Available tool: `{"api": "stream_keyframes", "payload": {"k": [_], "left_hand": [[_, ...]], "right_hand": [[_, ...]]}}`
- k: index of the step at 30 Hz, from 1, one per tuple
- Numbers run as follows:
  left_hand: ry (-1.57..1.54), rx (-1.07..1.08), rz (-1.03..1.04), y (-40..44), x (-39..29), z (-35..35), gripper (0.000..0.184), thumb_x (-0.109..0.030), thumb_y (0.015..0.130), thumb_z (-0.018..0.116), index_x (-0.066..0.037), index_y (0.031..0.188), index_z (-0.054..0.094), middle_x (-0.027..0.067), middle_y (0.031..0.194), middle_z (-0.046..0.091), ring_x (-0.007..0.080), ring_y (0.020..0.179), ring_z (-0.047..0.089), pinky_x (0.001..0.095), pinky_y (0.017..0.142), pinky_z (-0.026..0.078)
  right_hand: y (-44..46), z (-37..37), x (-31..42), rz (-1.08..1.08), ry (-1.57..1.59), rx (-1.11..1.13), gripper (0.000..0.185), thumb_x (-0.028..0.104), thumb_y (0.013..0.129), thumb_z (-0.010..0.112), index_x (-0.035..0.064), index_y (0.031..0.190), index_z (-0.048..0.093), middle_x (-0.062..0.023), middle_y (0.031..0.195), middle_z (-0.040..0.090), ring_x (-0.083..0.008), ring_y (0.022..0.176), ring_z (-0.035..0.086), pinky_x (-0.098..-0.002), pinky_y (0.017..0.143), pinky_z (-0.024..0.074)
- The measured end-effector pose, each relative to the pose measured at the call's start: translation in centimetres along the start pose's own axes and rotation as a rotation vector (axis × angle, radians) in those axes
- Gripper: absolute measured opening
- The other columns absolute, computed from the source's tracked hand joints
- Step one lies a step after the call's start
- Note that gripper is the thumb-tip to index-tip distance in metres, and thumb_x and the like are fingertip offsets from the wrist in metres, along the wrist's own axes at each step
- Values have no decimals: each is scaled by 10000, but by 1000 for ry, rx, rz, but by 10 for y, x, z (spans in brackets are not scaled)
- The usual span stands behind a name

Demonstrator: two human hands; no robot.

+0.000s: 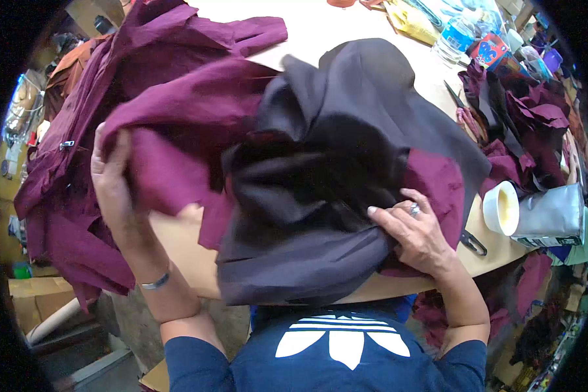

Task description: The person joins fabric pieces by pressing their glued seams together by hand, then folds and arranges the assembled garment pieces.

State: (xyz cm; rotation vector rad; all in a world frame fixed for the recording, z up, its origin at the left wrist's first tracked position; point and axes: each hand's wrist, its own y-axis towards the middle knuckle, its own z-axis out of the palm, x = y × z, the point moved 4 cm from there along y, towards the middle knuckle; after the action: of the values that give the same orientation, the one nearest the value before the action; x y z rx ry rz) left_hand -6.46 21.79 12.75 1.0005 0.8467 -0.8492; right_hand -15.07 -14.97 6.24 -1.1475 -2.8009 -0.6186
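Maroon fabric [183, 98] with a dark grey-black lining [326, 196] is bunched across the middle of the table. At its left side my left hand [114, 163] is closed on a raised maroon fold, slightly blurred. My right hand [415, 232], with a ring on one finger, lies at the lower right of the dark lining, its thumb and fingers pressed on the cloth's edge. A maroon patch [434, 179] shows just beyond it. More maroon cloth with a zipper pull [66, 145] hangs over the table's left side.
Scissors [464, 108] lie near maroon and black scraps [529, 124] at the right. A white bowl [501, 208] stands beside a silvery container [550, 214]; a small black tool [473, 243] is near the edge. A water bottle [456, 38] stands at the back right.
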Motion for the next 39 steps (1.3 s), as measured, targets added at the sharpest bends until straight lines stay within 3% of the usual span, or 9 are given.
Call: {"api": "stream_keyframes", "payload": {"k": [7, 13, 20, 23, 25, 27, 29, 31, 39], "left_hand": [[-418, 113, -124, -13, -18, -63, 222, -149, 906, 520, -17, 1078, 569, 108, 1081, 583, 196, 966, 553, 333, 865, 418], [-336, -73, -121, 32, 3, -88, 284, -176, 927, 477, -11, 1154, 522, 139, 1185, 514, 233, 1081, 482, 391, 947, 350], [-755, 190, -150, 19, 1, -101, 359, -208, 950, 428, -4, 1243, 467, 175, 1306, 434, 276, 1216, 399, 459, 1043, 271], [-1045, 499, -305, 34, -6, -84, 391, -222, 960, 407, -2, 1281, 443, 190, 1358, 399, 295, 1274, 363, 488, 1085, 237], [-174, 13, 80, 39, -13, -24, 505, -258, 961, 405, -23, 1384, 263, 231, 1407, 300, 362, 1288, 317, 504, 1078, 240], [-231, 113, -161, 59, 3, -27, 618, -277, 963, 397, -84, 1435, 48, 268, 1416, 245, 409, 1275, 313, 510, 1056, 274], [65, -18, 0, 40, 1, -7, 645, -296, 966, 394, -93, 1433, -1, 279, 1391, 280, 400, 1254, 349, 469, 1023, 317], [390, 16, 387, -1, -9, 26, 666, -322, 918, 496, -68, 1422, 141, 264, 1369, 321, 366, 1244, 375, 453, 1018, 322], [1358, 920, 158, -113, 45, 63, 895, -413, 535, 801, -171, 1316, 437, 161, 1438, 253, 373, 1313, 261, 481, 1026, 303]], "right_hand": [[9, -32, -26, 160, -230, -128, 407, 61, 799, 472, 92, 1201, 529, -51, 890, 636, -225, 898, 606, -459, 1031, 271], [13, -9, 48, -174, 57, 451, 854, 331, 598, 732, 144, 1348, 370, -107, 1327, 426, -296, 1192, 432, -529, 977, 303], [20, 14, 51, 67, 454, 758, 746, 4, 606, 593, 137, 1317, 411, -153, 1039, 568, -315, 916, 584, -409, 741, 477], [71, -37, 14, -121, 531, 2, 630, -32, 663, 509, 108, 1270, 419, -205, 1096, 576, -370, 937, 593, -432, 810, 487], [112, -71, -60, 403, 418, -194, 524, -28, 699, 490, 82, 1211, 469, -213, 976, 621, -376, 833, 620, -404, 734, 517], [119, -85, -187, 276, -212, -740, 477, 68, 776, 550, -33, 1231, 451, -208, 1051, 593, -184, 826, 589, -309, 787, 467], [93, -102, -200, 534, 93, -917, 605, 313, 847, 581, 115, 1365, 339, -205, 1353, 406, -321, 1251, 396, -422, 1075, 236], [88, -117, -148, 466, 235, -970, 503, 94, 788, 559, 3, 1267, 435, -205, 1096, 578, -244, 881, 591, -313, 811, 464], [14, 1, -25, 159, -136, 201, 741, 113, 676, 609, 191, 1365, 347, -96, 1355, 407, -352, 1198, 411, -555, 996, 285]]}}
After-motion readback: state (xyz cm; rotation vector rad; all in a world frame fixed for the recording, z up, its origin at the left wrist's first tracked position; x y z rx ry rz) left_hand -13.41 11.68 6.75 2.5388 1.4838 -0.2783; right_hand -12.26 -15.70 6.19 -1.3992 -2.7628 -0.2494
